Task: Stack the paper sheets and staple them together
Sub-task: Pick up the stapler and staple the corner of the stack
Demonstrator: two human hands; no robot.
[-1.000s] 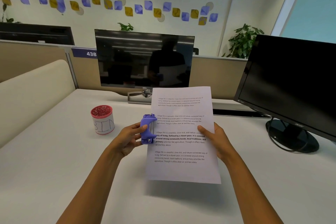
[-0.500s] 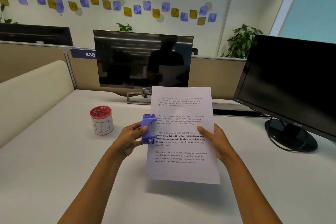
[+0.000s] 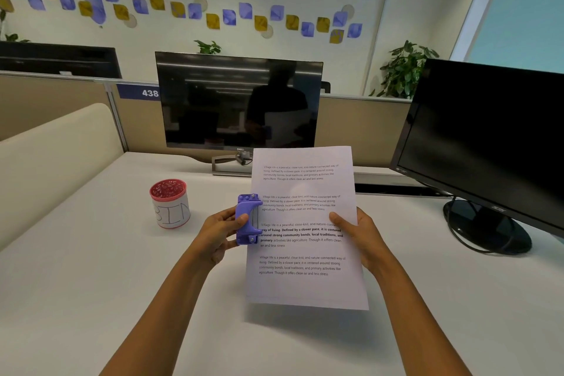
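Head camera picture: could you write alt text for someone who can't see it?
A person holds printed paper sheets upright above a white desk, the right hand gripping the right edge while the left hand presses a purple stapler onto the left edge. A red-lidded container marked "BIN" and two dark monitors stand behind.

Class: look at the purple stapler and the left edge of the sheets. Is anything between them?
Nothing visible. The left hand holds the purple stapler right on the left edge of the paper sheets, which the right hand holds up.
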